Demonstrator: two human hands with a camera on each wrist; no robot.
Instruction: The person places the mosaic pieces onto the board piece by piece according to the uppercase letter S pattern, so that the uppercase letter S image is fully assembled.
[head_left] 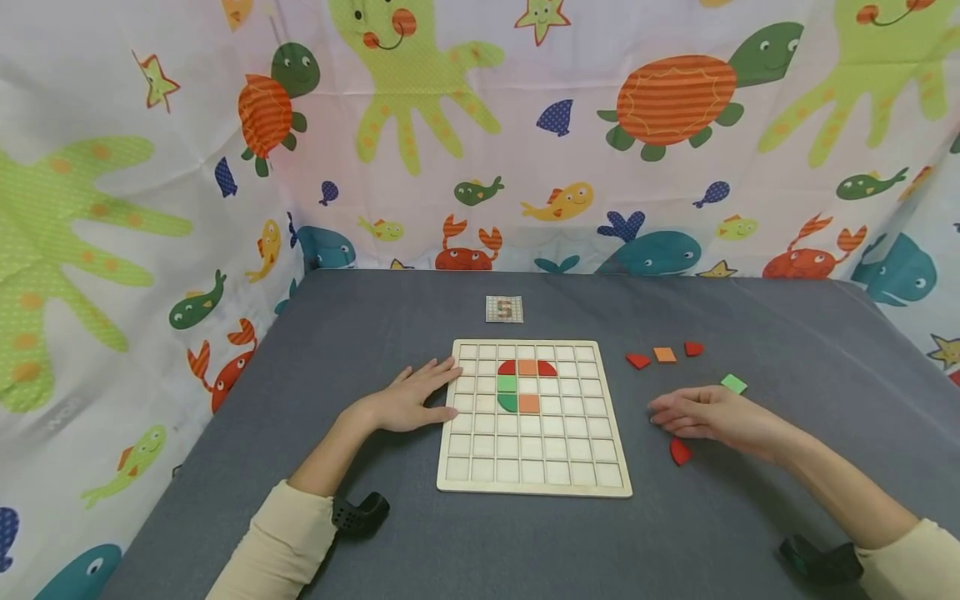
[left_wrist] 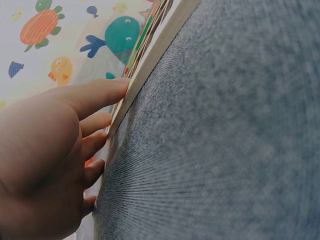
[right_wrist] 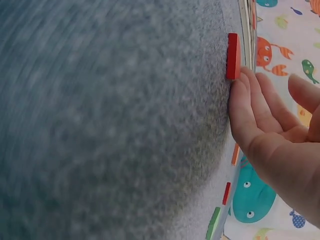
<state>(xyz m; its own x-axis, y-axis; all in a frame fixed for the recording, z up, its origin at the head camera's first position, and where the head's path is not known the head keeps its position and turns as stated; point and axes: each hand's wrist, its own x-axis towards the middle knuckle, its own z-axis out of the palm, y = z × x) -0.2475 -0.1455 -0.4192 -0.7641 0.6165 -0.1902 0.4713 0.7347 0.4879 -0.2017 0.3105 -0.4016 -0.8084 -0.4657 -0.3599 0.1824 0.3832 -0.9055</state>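
A wooden grid board (head_left: 532,477) lies on the grey cloth. My left hand (head_left: 415,398) rests at its left edge, fingers extended and thumb apart; the left wrist view shows the thumb (left_wrist: 102,95) against the board's side (left_wrist: 150,67). On the board sit a green square (head_left: 507,383), a green rounded piece (head_left: 507,403), orange squares (head_left: 528,403) and red rounded pieces (head_left: 547,368). To the right, my right hand (head_left: 705,414) hovers low with nothing visible between thumb and fingers. Its fingertips are close to a loose red piece (right_wrist: 233,56), also seen below the hand (head_left: 680,452).
Beyond the right hand lie two more red pieces (head_left: 638,361), an orange square (head_left: 664,355) and a light green square (head_left: 734,383). A small patterned card (head_left: 504,309) is behind the board. A sea-animal curtain (head_left: 570,150) hangs around the table.
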